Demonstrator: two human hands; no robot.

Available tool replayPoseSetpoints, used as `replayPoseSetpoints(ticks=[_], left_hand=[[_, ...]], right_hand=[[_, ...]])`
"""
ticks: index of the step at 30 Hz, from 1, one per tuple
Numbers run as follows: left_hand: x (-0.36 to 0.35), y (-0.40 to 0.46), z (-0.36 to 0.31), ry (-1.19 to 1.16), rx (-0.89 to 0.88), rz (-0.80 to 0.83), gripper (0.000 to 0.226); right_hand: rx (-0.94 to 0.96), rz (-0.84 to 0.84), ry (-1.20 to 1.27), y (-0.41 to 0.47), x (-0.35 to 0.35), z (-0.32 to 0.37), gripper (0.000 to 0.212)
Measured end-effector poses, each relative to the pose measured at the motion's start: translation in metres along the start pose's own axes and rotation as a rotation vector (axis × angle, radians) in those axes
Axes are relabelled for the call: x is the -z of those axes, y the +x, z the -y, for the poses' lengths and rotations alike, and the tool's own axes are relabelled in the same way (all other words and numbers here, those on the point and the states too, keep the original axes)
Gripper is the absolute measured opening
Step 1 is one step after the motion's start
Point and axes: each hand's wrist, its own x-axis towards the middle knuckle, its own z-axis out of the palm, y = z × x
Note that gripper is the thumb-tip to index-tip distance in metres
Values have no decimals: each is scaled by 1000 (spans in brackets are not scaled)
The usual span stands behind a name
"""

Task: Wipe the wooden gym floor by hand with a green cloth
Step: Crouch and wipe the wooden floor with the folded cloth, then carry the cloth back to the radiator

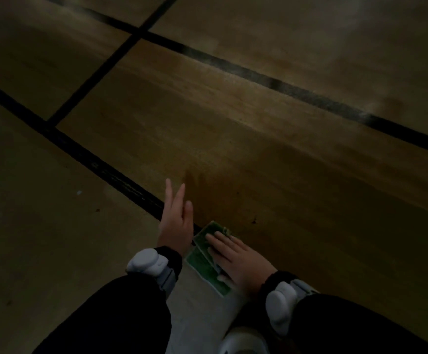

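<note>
Under the flat right hand point(236, 261), green cloth point(208, 261) pressed to wooden gym floor point(259, 149); left hand point(176, 226) open, idle. Risk: unpinched cloth bunches or slips.

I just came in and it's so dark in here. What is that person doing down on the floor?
A person is wiping the wooden gym floor by hand. Their right hand lies flat on a green cloth, pressing it to the floor with straight fingers. Their left hand is open with fingers spread, next to the cloth and not holding anything. The cloth sits close to a black line painted on the floor. Both wrists wear grey bands.
</note>
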Motion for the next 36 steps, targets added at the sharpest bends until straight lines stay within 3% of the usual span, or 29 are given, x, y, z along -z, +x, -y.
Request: replayPoseSetpoints(ticks=[3, 5, 10, 14, 21, 25, 32, 34, 36], left_hand=[[-4, -4, -4, 7, -3, 14, 47], [-5, -5, -7, 16, -9, 34, 47], [-9, -4, -17, 38, -27, 88, 47], [-21, -3, -26, 97, -77, 163, 44], [-46, 17, -75, 239, -286, 363, 42], [-53, 45, -146, 472, -524, 592, 57], [-48, 28, -330, 630, -571, 799, 110], [-46, 4, -375, 641, -598, 825, 110], [-31, -20, -424, 593, -645, 793, 94]], right_hand=[[-81, 43, -100, -4, -2, 2, 59], [-63, -59, -123, -4, 1, -4, 53], [-337, -117, -12, -22, 34, -54, 62], [-470, -147, -59, -39, 51, -89, 59], [-697, -203, 39, -86, 80, -144, 52], [-765, -244, 232, -116, 115, -177, 47], [-966, -432, 744, -207, 206, -170, 36], [-1017, -496, 964, -238, 234, -159, 35], [-1032, -502, 1069, -281, 269, -139, 36]])
